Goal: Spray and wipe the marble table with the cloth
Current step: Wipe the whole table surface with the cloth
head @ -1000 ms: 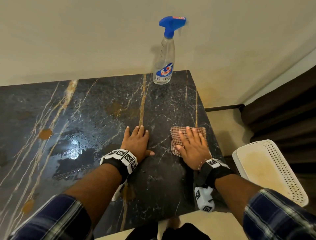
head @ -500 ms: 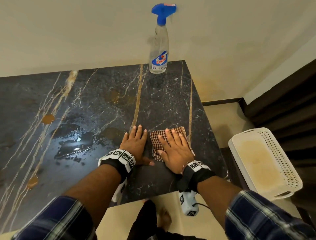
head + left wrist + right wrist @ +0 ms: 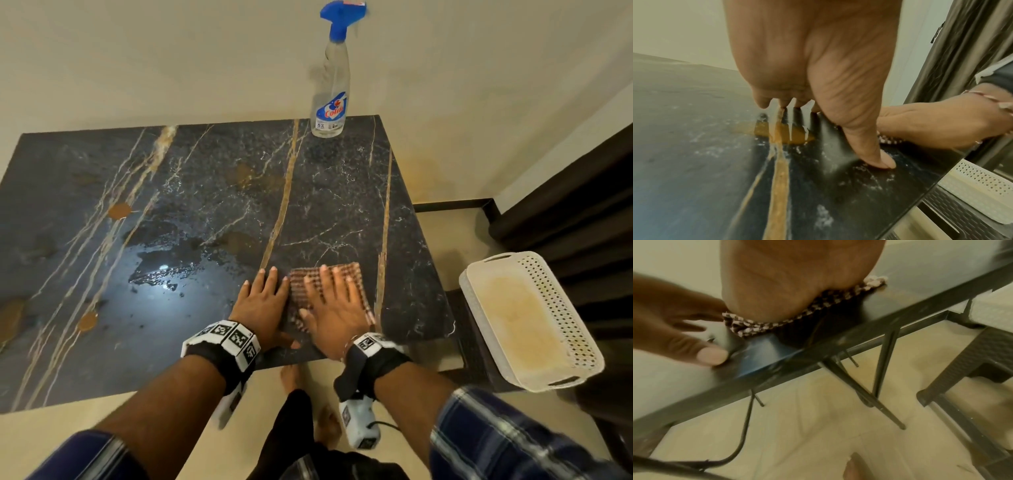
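The dark marble table (image 3: 205, 212) has gold veins and a wet patch (image 3: 157, 270) left of centre. A brown checked cloth (image 3: 298, 287) lies near the front right corner. My right hand (image 3: 334, 305) presses flat on the cloth with straight fingers. My left hand (image 3: 262, 303) rests flat on the bare marble right beside it, thumb out. The clear spray bottle (image 3: 330, 89) with a blue trigger stands at the back edge, far from both hands. In the right wrist view the cloth (image 3: 764, 326) shows under the palm near the table's front edge (image 3: 818, 353).
A white perforated basket (image 3: 524, 322) sits on a dark wicker stool to the right of the table. A cream wall runs behind the table. Dark steps rise at the far right. My feet stand on the tiled floor (image 3: 455, 233) below the front edge.
My right hand has slid the cloth leftward until it lies next to my left hand. The left hand has stayed flat on the marble.
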